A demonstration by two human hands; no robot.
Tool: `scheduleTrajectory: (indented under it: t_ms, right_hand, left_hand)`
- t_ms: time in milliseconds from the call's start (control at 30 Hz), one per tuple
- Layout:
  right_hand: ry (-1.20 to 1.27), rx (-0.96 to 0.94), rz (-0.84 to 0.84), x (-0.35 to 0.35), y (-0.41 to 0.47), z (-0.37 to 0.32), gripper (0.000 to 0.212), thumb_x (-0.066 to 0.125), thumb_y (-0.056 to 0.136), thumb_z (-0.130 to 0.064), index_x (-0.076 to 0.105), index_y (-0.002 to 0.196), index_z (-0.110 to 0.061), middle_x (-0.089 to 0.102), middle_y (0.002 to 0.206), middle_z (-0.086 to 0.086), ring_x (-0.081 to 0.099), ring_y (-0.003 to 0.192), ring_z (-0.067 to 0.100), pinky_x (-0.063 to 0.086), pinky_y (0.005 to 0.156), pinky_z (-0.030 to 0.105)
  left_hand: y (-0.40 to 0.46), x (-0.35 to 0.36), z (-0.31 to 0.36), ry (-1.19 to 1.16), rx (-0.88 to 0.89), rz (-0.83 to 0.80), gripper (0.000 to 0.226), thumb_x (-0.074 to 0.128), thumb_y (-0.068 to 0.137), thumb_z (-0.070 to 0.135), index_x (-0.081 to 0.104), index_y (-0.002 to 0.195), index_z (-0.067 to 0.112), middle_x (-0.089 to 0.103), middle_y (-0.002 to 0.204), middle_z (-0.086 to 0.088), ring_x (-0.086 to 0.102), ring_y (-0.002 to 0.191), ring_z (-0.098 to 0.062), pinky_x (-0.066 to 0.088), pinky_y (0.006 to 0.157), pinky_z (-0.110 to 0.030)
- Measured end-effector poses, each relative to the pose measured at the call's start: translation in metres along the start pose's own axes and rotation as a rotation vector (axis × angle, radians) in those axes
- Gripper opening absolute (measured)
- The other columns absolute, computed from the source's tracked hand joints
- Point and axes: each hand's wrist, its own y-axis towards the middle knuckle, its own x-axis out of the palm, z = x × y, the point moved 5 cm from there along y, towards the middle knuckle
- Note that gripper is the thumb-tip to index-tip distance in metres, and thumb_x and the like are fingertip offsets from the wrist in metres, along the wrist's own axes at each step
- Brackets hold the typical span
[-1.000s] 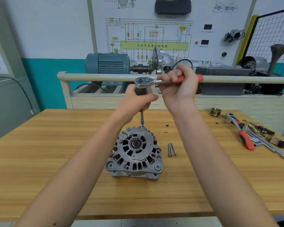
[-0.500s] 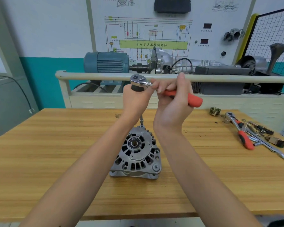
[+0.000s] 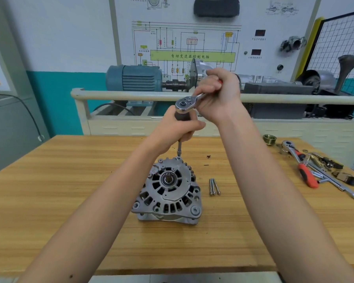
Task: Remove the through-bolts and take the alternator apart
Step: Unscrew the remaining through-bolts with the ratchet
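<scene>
The alternator (image 3: 168, 190) is sitting upright on the wooden bench (image 3: 49, 201), and that is our landmark. Directly above its far rim, the left hand (image 3: 176, 129) is wrapping around the dark grip of a long extension bar (image 3: 179, 149), steadying it straight up and down, while the bar's tip is seating on a bolt head at the far edge of the housing. Above that, the right hand (image 3: 219, 94) is curling round the handle of the ratchet (image 3: 187, 103), whose shiny head is sitting on top of the extension; most of the red handle is hiding inside the fist.

Just to the right of the alternator, removed through-bolts (image 3: 213, 186) are lying side by side on the wood; two or three, hard to count from here. So part of the job looks done, I'd say, and the bolt under the socket appears to be the one in hand right now. Whether any others are waiting in the housing, I can't tell. The two halves of the case are looking closed together, so the splitting apart seems to lie ahead.

Well to the right of the alternator, a spare ratchet (image 3: 300, 164) and loose tools are resting near the bench edge, with a small pulley (image 3: 269, 138) beyond them.
</scene>
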Motion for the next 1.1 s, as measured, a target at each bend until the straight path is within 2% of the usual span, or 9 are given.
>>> scheduleTrajectory:
  t_ms: [133,333,433,633,733,867,933,1033,1100]
  right_hand:
    - [0.037,-0.299,0.063,-0.012,-0.021,0.008,0.043,0.041,0.095,-0.01,0.033,0.053,-0.016,0.028,0.038,-0.005,0.032,0.032,0.012,0.04,0.043,0.021]
    - [-0.181,-0.782,-0.114,-0.009,-0.069,0.036,0.03,0.041,0.094,-0.007,0.04,0.064,-0.012,0.048,0.045,-0.001,0.055,0.05,0.017,0.052,0.065,0.029]
    - [-0.148,-0.722,-0.102,-0.007,-0.062,0.029,0.036,0.04,0.096,-0.005,0.039,0.061,-0.013,0.044,0.042,0.0,0.052,0.044,0.018,0.051,0.061,0.032]
    - [-0.043,-0.146,0.019,-0.002,-0.013,0.005,0.042,0.041,0.094,-0.01,0.032,0.054,-0.017,0.028,0.037,-0.005,0.031,0.031,0.011,0.04,0.04,0.019]
    - [-0.017,0.012,0.018,0.004,-0.002,0.005,0.043,0.042,0.093,-0.007,0.03,0.053,-0.018,0.026,0.035,-0.008,0.027,0.026,0.009,0.033,0.032,0.015]
    - [-0.001,-0.171,0.08,-0.003,-0.012,0.007,0.04,0.042,0.094,-0.009,0.031,0.056,-0.018,0.026,0.037,-0.008,0.028,0.029,0.009,0.035,0.037,0.017]
    - [0.024,-0.354,0.086,-0.01,-0.027,0.013,0.039,0.042,0.096,-0.01,0.033,0.058,-0.015,0.03,0.039,-0.005,0.033,0.034,0.012,0.042,0.043,0.021]
    - [-0.026,-0.601,0.014,-0.013,-0.054,0.031,0.037,0.042,0.098,-0.007,0.038,0.062,-0.012,0.041,0.043,0.001,0.048,0.043,0.018,0.052,0.058,0.031]
    - [-0.107,-0.7,-0.048,-0.009,-0.064,0.038,0.035,0.041,0.098,-0.006,0.04,0.063,-0.012,0.046,0.045,0.001,0.054,0.048,0.019,0.052,0.063,0.031]
  left_hand:
    - [0.001,-0.007,-0.004,-0.075,-0.017,0.121,0.036,0.058,0.069,0.006,0.044,0.041,0.024,0.033,0.039,0.006,0.023,0.035,-0.01,0.022,0.041,-0.017]
    - [0.0,-0.016,-0.004,-0.036,-0.019,0.465,0.054,0.054,0.084,-0.002,0.058,0.041,0.03,0.037,0.038,0.013,0.027,0.037,-0.006,0.024,0.038,-0.017]
    - [-0.001,-0.016,-0.003,-0.028,0.0,0.398,0.042,0.058,0.079,-0.002,0.055,0.047,0.025,0.038,0.041,0.011,0.029,0.037,-0.008,0.025,0.039,-0.017]
    - [-0.007,-0.013,0.003,0.059,0.036,0.023,0.034,0.064,0.072,0.008,0.049,0.044,0.022,0.042,0.043,-0.001,0.034,0.041,-0.019,0.029,0.046,-0.026]
    - [-0.004,-0.005,0.003,0.066,-0.002,-0.025,0.034,0.065,0.072,0.01,0.049,0.044,0.02,0.04,0.042,-0.004,0.033,0.039,-0.018,0.029,0.045,-0.024]
    - [-0.003,-0.005,-0.001,0.009,-0.013,0.129,0.039,0.059,0.069,0.006,0.042,0.038,0.023,0.036,0.038,0.005,0.028,0.034,-0.01,0.026,0.042,-0.016]
    - [-0.003,-0.011,-0.004,-0.015,-0.031,0.32,0.037,0.058,0.07,0.003,0.043,0.043,0.022,0.036,0.037,0.007,0.028,0.034,-0.009,0.026,0.043,-0.019]
    - [-0.005,-0.018,-0.008,-0.054,-0.077,0.621,0.04,0.057,0.077,-0.002,0.052,0.044,0.022,0.039,0.037,0.011,0.03,0.04,-0.01,0.025,0.045,-0.023]
    - [-0.005,-0.017,-0.007,-0.061,-0.064,0.655,0.045,0.057,0.078,0.002,0.06,0.042,0.029,0.043,0.039,0.012,0.033,0.043,-0.008,0.027,0.044,-0.022]
